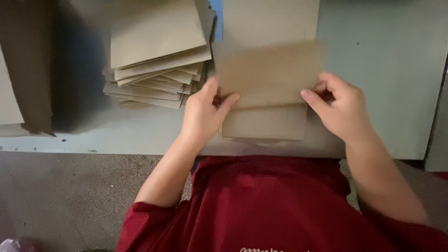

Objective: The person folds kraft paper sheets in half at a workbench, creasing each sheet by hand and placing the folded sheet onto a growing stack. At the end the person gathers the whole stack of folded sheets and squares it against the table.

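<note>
Left hand (pixel 205 109) and right hand (pixel 343 109): each pinching one end of a blurred flat brown paper envelope (pixel 269 72), held above a small pile of like envelopes (pixel 265 122) on the pale green bench (pixel 392 60). Left of the hands: fanned stack of tan envelopes (pixel 156 56).

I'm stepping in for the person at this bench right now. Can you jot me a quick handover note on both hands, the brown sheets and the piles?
Left hand: grip on the left edge of a brown paper sheet, thumb on top.
Right hand: pinches the same sheet's right edge. The sheet is blurred, held above the table.
Under it, at the table's near edge, lies a small flat stack of brown sheets.
To the left sits a taller, fanned pile of similar pieces.
Done: that pile is built up.
Left: the held sheet is not yet set down.
</note>
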